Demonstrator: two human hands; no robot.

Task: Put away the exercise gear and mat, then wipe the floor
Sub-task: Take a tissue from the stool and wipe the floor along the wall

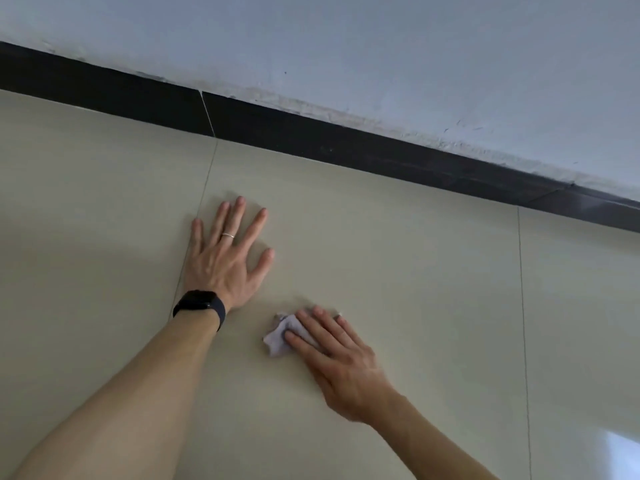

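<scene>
**Wiping the tiles, cloth flat under the right hand**

Wiping looks to be the step in hand. A small crumpled pale-lilac cloth (278, 337) sits on the beige tiled floor (415, 271), well short of the black skirting board (311, 133) that runs along the foot of the grey wall (381, 46). The right hand (341, 362) lies flat on the cloth with its fingers straight and close together, pressing it down rather than pinching it. Part of the cloth pokes out past the fingertips.

The left hand (225, 261) is planted on bare tile between the cloth and the skirting board, palm down and fingers spread wide, apparently bracing the person's weight. It wears a ring (228, 235) and a dark wristwatch (201, 304). No mat or exercise gear shows on this side of the skirting board, so the putting-away part looks finished. The view is narrow, though, and I cannot be sure.

The next move probably calls for sliding the cloth under steady downward pressure, either toward the skirting board or parallel to it, across the grout line (523, 306) that runs out from the board. The bracing hand sits in the path toward the board and would have to shift first.
</scene>
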